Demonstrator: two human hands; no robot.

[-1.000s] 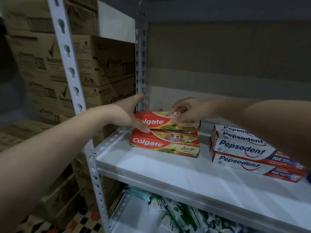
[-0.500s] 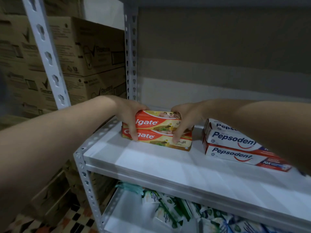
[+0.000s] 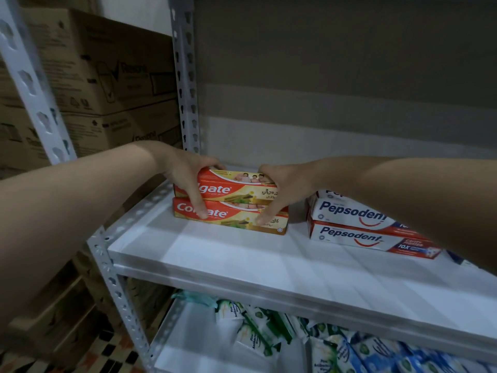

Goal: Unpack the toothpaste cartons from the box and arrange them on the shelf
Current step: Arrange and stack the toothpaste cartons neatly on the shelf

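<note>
Fingers (image 3: 197, 203) of both hands clamp the Colgate cartons (image 3: 236, 205) near the shelf (image 3: 242, 259) corner.

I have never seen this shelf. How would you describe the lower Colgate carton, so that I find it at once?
Look at the white shelf board of the grey metal rack. Near its left back corner two red Colgate cartons are stacked, with the left hand and right hand gripping the pile. The lower Colgate carton lies directly on the board; the Pepsodent cartons to its right are white and blue.
</note>
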